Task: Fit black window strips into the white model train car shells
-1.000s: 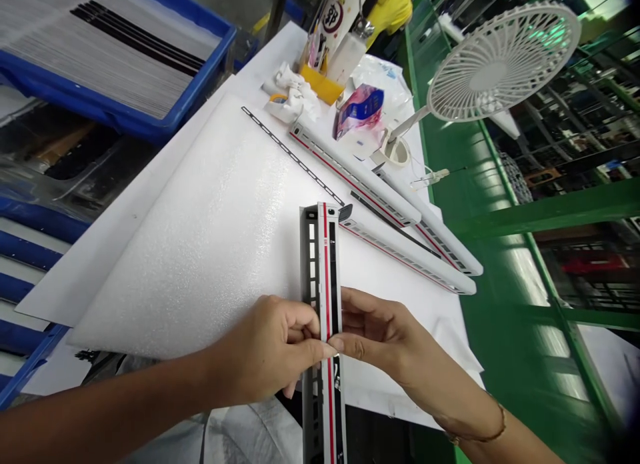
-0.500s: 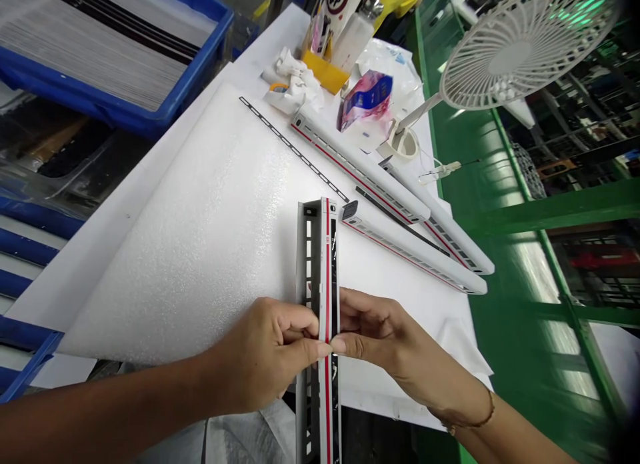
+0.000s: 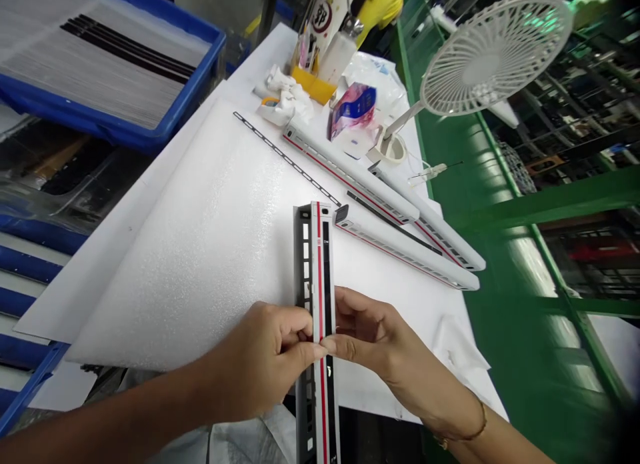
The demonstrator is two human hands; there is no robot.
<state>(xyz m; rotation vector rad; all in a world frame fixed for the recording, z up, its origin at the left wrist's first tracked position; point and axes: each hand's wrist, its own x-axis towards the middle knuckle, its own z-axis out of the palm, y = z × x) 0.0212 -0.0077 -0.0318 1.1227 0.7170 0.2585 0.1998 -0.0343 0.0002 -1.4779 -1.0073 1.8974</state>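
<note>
A long white model train shell with a red stripe and a dark window strip points away from me over the white foam sheet. My left hand grips its left side, thumb pressed on the top face. My right hand pinches the right side, its thumb meeting the left thumb on the stripe. Both hands are closed on the shell about halfway along it.
Three more white train shells lie diagonally at the right, with a thin black perforated strip beside them. A white desk fan stands at the far right. A blue tray of strips sits at the upper left; bottles and rags are at the back.
Both hands have slid slightly toward me along the shell. The view shifted a little; the shell stays pointing away from me.
</note>
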